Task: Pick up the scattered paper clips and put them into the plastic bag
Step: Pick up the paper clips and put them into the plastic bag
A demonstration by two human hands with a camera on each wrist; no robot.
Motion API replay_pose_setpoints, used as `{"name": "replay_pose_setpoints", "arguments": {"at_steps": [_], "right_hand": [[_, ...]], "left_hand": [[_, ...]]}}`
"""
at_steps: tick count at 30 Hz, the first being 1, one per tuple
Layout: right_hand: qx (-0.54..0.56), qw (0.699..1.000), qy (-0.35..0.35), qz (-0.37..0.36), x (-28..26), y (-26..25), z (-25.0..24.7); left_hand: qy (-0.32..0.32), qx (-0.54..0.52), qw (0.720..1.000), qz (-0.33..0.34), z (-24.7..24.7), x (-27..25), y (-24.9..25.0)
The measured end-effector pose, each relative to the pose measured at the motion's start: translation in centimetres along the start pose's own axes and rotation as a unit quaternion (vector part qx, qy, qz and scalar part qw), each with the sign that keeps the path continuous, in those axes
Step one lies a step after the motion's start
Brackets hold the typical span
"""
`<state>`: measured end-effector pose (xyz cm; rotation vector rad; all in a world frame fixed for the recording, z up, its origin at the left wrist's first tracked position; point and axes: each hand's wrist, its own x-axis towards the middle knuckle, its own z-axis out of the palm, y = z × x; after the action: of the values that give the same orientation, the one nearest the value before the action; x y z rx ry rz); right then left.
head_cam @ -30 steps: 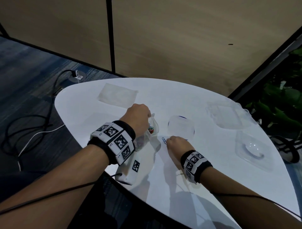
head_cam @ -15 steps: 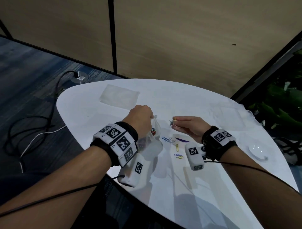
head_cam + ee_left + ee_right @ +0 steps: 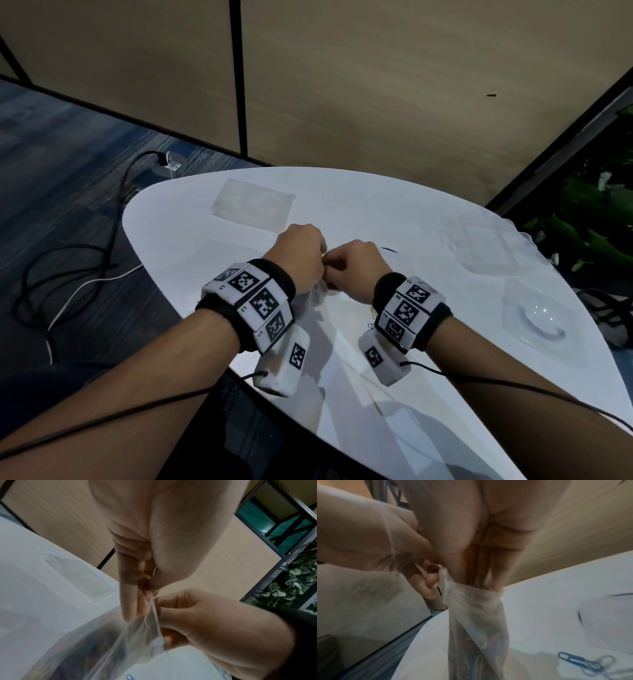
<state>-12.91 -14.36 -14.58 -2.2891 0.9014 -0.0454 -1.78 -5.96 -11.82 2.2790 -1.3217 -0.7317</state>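
Observation:
A clear plastic bag (image 3: 315, 298) (image 3: 137, 642) (image 3: 476, 628) with several coloured clips inside hangs above the white table (image 3: 191, 240). My left hand (image 3: 323, 255) (image 3: 144, 601) (image 3: 426, 582) pinches the bag's rim. My right hand (image 3: 339, 270) (image 3: 164, 622) (image 3: 476, 585) meets it there, its bunched fingertips pushed into the bag's mouth; the film hides the clips they pinch. Loose paper clips (image 3: 578, 661) (image 3: 372, 318) lie on the table under my right wrist, and a blue one (image 3: 131, 676) shows below the bag.
A flat clear bag (image 3: 253, 205) lies at the back left. Clear plastic containers (image 3: 479, 246) and a round lid (image 3: 537, 322) sit at the right. Another clear lid (image 3: 607, 615) sits just beyond the hands. Cables (image 3: 68, 274) run over the floor to the left.
My right hand lifted clips off the table, swung left and pushed its fingertips into the bag's mouth. The left hand kept holding the bag in place.

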Motion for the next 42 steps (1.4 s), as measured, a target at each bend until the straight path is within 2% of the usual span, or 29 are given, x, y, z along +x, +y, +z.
{"name": "replay_pose_setpoints", "arguments": {"at_steps": [2,4,7,9,11,13,15,17,18,21,23,28,33,37,42], "right_hand": [[-0.037,0.997,-0.057,-0.027,0.0,-0.2,-0.8],[0.005,0.996,-0.085,-0.041,0.4,0.4,-1.9],[0.141,0.989,-0.044,-0.007,1.1,1.8,-4.5],[0.138,0.990,0.026,0.012,1.7,3.2,-5.1],[0.012,0.998,0.057,0.022,1.8,4.8,-4.0],[-0.128,0.992,-0.006,0.003,1.4,6.6,-1.3],[-0.227,0.965,-0.109,-0.070,0.1,8.7,1.6],[-0.296,0.933,-0.139,-0.150,-1.0,11.5,3.4],[-0.302,0.931,-0.137,-0.152,-1.3,12.7,3.4],[-0.355,0.917,-0.142,-0.116,-3.5,14.7,2.8],[-0.350,0.923,-0.109,-0.117,-5.1,15.4,2.8],[-0.377,0.915,-0.108,-0.097,-7.1,16.0,5.2],[-0.380,0.920,-0.069,-0.071,-7.0,14.4,6.7],[-0.400,0.910,-0.101,-0.045,-6.5,12.0,5.2],[-0.382,0.921,-0.079,0.012,-3.5,10.9,4.0]], "left_hand": [[0.003,-0.004,1.000,-0.001,-0.1,0.0,-0.1],[0.002,-0.002,1.000,0.002,-0.2,0.1,-0.1],[0.002,-0.003,1.000,-0.006,-0.5,0.1,-0.2],[0.003,-0.008,1.000,-0.005,-0.6,0.0,-0.3],[0.000,-0.007,1.000,-0.004,-0.7,-0.2,-0.4],[-0.004,-0.002,1.000,-0.004,-0.9,-0.2,-0.5],[-0.005,0.003,1.000,-0.004,-1.1,-0.2,-0.5],[-0.006,0.003,1.000,-0.005,-1.2,-0.2,-0.4],[-0.007,0.005,1.000,-0.004,-1.2,-0.2,-0.3],[-0.008,0.010,1.000,0.001,-1.0,-0.2,-0.2],[-0.012,0.010,1.000,0.000,-0.9,-0.2,0.0],[-0.012,0.010,1.000,-0.003,-0.7,-0.3,0.6],[-0.013,0.001,1.000,-0.009,-0.4,-0.5,1.1],[-0.012,-0.001,1.000,-0.008,-0.4,-0.7,1.2],[-0.011,0.002,1.000,-0.010,-0.4,-0.7,1.3]]}}
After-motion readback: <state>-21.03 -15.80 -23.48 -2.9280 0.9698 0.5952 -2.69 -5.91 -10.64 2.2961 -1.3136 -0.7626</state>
